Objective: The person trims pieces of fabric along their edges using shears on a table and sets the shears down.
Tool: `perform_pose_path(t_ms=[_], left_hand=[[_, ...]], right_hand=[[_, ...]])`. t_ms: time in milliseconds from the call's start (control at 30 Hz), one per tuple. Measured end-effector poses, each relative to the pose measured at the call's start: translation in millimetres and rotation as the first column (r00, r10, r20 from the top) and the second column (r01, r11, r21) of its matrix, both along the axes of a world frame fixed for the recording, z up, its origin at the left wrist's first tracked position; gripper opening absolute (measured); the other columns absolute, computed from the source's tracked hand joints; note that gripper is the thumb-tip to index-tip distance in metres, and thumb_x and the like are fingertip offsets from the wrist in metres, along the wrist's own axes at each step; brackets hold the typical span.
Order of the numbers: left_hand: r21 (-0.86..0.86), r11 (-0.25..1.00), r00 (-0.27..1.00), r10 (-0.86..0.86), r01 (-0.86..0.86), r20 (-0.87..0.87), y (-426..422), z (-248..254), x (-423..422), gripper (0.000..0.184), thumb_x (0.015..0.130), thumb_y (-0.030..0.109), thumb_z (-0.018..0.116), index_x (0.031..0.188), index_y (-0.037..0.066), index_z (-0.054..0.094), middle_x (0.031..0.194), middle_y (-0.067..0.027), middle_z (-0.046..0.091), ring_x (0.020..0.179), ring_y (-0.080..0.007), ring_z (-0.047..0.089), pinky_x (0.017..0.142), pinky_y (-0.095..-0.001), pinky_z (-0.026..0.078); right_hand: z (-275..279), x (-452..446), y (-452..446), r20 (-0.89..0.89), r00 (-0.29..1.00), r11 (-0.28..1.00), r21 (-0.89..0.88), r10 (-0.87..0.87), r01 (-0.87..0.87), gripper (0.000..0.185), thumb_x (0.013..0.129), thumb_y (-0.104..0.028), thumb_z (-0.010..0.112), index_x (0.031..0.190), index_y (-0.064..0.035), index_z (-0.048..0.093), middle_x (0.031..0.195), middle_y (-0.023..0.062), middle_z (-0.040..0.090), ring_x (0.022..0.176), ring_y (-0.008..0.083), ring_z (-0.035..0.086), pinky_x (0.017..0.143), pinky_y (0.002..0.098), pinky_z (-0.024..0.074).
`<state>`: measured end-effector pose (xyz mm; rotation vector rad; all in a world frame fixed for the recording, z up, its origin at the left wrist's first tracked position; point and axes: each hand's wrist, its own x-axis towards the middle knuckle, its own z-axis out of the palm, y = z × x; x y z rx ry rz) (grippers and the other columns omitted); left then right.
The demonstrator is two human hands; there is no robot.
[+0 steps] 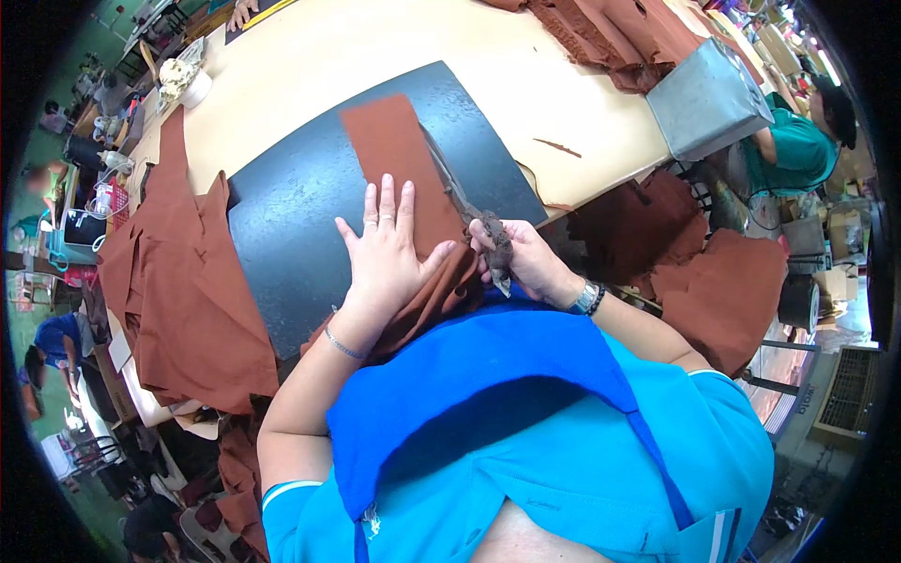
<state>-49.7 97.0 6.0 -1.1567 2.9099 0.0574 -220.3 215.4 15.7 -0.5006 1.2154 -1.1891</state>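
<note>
On the black board (282, 197) lies a strip of reddish-brown material (389, 131), its lower part bunched against the blue apron. My left hand (387, 249) rests flat on this strip with its fingers spread. Just to the right, my right hand (516, 258) is wrapped round the dark, wrapped handles of a pair of scissors (488, 235). The long blades point up and left along the strip's right edge. Whether the blades are parted is hard to tell.
A large brown piece (188, 300) hangs at the left of the pale table (328, 47). More brown material (610, 38) and a grey metal box (709, 98) are at the upper right. Brown pieces (723, 291) lie right of the table. A person in green (798, 150) sits beyond.
</note>
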Motion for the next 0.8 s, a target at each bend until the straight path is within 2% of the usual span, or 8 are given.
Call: perform_pose_path(t_ms=[167,267,333,433,600,700,733,800], left_hand=[[-0.003,1.0,1.0,-0.012,0.012,-0.007,5.9,-1.5,2.1,0.093,0.085,0.066,0.051,0.152,0.01,0.021,0.16,-0.0154,0.012,0.147,-0.034,0.013,0.1,-0.076,0.021],[0.014,1.0,1.0,-0.009,0.009,-0.022,5.6,0.1,1.9,0.093,0.085,0.066,0.051,0.152,0.01,0.021,0.159,-0.0163,0.013,0.147,-0.0345,0.014,0.1,-0.076,0.021],[0.006,1.0,0.999,-0.018,0.018,-0.045,5.1,2.1,2.1,0.089,0.086,0.065,0.05,0.15,0.008,0.027,0.158,-0.018,0.018,0.146,-0.0347,0.017,0.101,-0.0755,0.02],[0.012,1.0,0.998,-0.012,0.013,-0.058,2.2,11.3,-0.6,0.081,0.089,0.063,0.048,0.144,0.004,0.036,0.155,-0.0203,0.025,0.144,-0.0348,0.022,0.103,-0.0738,0.02],[0.11,0.992,0.989,0.082,-0.069,-0.12,-31.3,22.8,-30.5,0.074,0.092,0.058,0.044,0.136,-0.001,0.044,0.141,-0.024,0.041,0.138,-0.0366,0.032,0.104,-0.0711,0.022],[-0.058,0.986,0.959,0.14,-0.159,-0.248,-44.4,-0.8,-43.5,0.069,0.093,0.056,0.045,0.143,0.009,0.038,0.139,-0.0216,0.042,0.134,-0.0366,0.035,0.103,-0.0705,0.024],[-0.017,0.986,0.965,0.159,-0.167,-0.209,-44.6,-5.3,-44.1,0.063,0.095,0.051,0.044,0.147,0.017,0.034,0.148,-0.021,0.032,0.139,-0.0371,0.029,0.105,-0.0707,0.022],[-0.025,0.995,0.976,0.089,-0.096,-0.201,-49.7,-13.9,-36.8,0.059,0.096,0.046,0.043,0.148,0.02,0.033,0.152,-0.0191,0.026,0.142,-0.0364,0.024,0.106,-0.0711,0.02]], right_hand=[[0.3,0.5,-2.6,0.018,1.0,1.0,-0.011,-0.01,0.01,0.041,0.09,-0.048,0.064,0.079,-0.0089,0.061,0.069,0.0005,0.058,0.062,0.0083,0.058,0.057,0.0228,0.0494],[-3.9,2.7,-1.0,0.004,0.999,0.997,-0.061,-0.037,0.037,0.036,0.093,-0.041,0.063,0.08,-0.0075,0.062,0.071,0.0005,0.059,0.063,0.0076,0.058,0.058,0.0228,0.05],[-1.8,6.4,-0.3,-0.002,0.998,0.996,-0.069,-0.062,0.062,0.032,0.094,-0.037,0.063,0.082,-0.007,0.063,0.071,0.0,0.06,0.062,0.0068,0.058,0.057,0.0225,0.0503],[-5.1,5.0,0.6,0.037,0.998,0.998,-0.05,-0.042,0.044,0.034,0.094,-0.04,0.062,0.083,-0.0074,0.061,0.07,-0.0008,0.06,0.06,0.0068,0.058,0.056,0.0228,0.0506],[-1.6,0.7,-0.6,0.146,0.973,0.983,-0.029,-0.178,0.184,0.037,0.094,-0.043,0.06,0.085,-0.0073,0.06,0.069,0.0,0.059,0.059,0.0082,0.059,0.056,0.0243,0.0523],[2.9,-15.2,3.2,0.135,0.98,0.989,-0.007,-0.147,0.149,0.04,0.095,-0.046,0.058,0.086,-0.0071,0.06,0.069,0.0003,0.059,0.058,0.0089,0.059,0.056,0.0254,0.0533],[1.6,-24.2,7.7,0.146,0.983,0.994,0.002,-0.112,0.113,0.041,0.095,-0.047,0.057,0.086,-0.0069,0.06,0.069,0.0002,0.059,0.058,0.009,0.059,0.056,0.0256,0.0534],[-3.4,-49.6,18.6,0.15,0.989,0.999,0.032,-0.016,0.011,0.045,0.095,-0.05,0.054,0.087,-0.0061,0.06,0.068,0.0014,0.059,0.057,0.0111,0.059,0.056,0.0275,0.0532]])
